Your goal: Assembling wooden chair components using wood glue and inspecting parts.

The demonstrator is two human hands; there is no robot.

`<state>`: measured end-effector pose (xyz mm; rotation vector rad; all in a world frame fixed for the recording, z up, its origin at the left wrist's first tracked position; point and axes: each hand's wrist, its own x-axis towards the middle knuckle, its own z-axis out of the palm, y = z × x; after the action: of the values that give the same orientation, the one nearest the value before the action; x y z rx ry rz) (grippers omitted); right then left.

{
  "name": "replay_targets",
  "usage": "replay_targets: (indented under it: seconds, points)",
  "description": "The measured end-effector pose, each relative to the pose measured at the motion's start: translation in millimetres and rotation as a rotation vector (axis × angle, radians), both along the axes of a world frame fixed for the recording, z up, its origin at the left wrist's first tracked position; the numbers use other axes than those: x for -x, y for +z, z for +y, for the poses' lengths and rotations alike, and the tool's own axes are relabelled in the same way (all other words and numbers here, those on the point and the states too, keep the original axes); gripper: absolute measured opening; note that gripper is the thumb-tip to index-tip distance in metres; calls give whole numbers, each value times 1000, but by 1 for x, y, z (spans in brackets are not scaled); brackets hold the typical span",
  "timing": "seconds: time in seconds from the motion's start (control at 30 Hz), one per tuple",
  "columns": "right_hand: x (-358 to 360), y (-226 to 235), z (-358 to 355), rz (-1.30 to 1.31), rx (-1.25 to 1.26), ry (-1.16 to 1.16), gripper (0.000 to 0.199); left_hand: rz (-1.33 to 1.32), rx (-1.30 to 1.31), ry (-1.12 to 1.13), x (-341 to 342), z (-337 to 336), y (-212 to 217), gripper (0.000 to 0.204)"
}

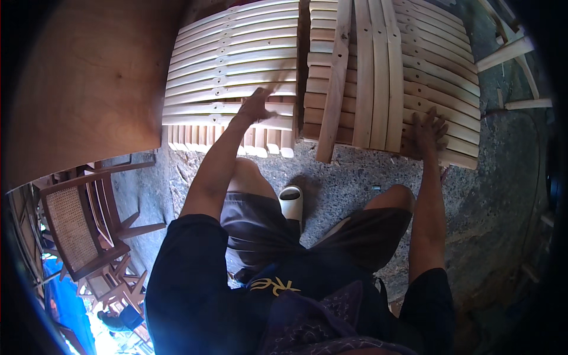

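Left hand (254, 110): open, thumb parted from fingers, over the near end of the left slat stack (231, 66) at eleven o'clock; contact cannot be confirmed. Right hand (430, 134): open, fingers spread, lying on the right slat stack (435, 80) at one to two o'clock. Four crosswise slats (378, 89) rest upon that stack.

Across the front of the dark shirt (236, 316) on the person before me, I see a short stretch of yellow lettering (274, 285).
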<state>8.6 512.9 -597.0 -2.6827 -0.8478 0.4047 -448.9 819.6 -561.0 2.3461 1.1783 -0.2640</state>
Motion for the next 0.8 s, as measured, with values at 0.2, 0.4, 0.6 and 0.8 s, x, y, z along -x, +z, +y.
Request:
replay_targets:
  seconds: [0.2, 0.4, 0.6, 0.8]
  points:
    - [-11, -10, -5, -10, 4, -4, 89, 7, -229, 40, -62, 11, -8, 72]
    - [3, 16, 3, 24, 114, -20, 90, 23, -214, 32, -71, 5, -15, 71]
    - [-10, -15, -10, -34, 17, -16, 88, 51, -193, 96, -80, 19, -18, 69]
    - [-8, -14, -7, -7, 41, -20, 91, -70, -321, 210, -100, 55, -19, 72]
